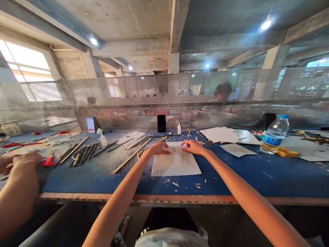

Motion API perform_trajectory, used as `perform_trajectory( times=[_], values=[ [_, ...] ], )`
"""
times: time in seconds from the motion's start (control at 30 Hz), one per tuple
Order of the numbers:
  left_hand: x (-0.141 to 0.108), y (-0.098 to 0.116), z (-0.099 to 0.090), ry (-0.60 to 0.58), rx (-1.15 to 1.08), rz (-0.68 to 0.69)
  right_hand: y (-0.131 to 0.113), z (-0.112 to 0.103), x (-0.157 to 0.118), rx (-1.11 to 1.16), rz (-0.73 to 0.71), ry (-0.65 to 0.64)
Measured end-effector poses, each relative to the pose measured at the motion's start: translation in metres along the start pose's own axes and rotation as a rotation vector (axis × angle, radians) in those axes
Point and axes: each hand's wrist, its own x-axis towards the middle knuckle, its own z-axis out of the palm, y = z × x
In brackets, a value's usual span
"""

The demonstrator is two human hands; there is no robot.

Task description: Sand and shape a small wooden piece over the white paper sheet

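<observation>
- The left hand [159,148] is over the far left corner of the white sheet [177,168], its fingers loosely bent, thumb and fingertips apart.
- The right hand [194,147] is at the sheet's far right corner, fingers curled inward; whether they pinch something small I cannot tell.
- Both hands cover parts of the sheet's far edge; contact with the paper is hard to make out.
- The sheet lies near the middle of the table [231,183], set back from its front edge.
- At the table's left end, a co-worker's arm [17,192] is cut off by the view.
- Behind the perforated screen [144,91] along the far edge, a person [214,111] shows only blurrily.
- Blue tabletop shows between sheet and front edge, with wood slivers [175,184] scattered there, and stretches toward the front right corner.
- Dark sticks [87,151] crowd the left; a water bottle [275,135] stands well right, toward the far edge.
</observation>
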Motion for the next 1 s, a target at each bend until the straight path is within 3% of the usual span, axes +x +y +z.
perform_trajectory(
  times=[0.27,0.57,0.73,0.9,1.0],
  values=[
    [-0.003,0.004,-0.001,-0.003,-0.003,-0.021,0.010,0.002,0.005,0.059,-0.022,-0.002],
    [0.000,-0.007,0.003,0.003,-0.007,0.007,0.028,0.007,0.011,0.201,-0.017,-0.033],
    [0.000,-0.008,0.002,-0.002,-0.010,-0.009,0.029,0.012,0.013,0.189,0.013,0.068],
    [0.001,-0.009,0.002,-0.006,-0.018,-0.006,0.029,0.008,0.012,0.283,-0.017,-0.084],
    [0.002,-0.011,0.002,-0.024,-0.032,-0.008,0.027,0.010,0.012,0.238,-0.015,-0.013]
  ],
)
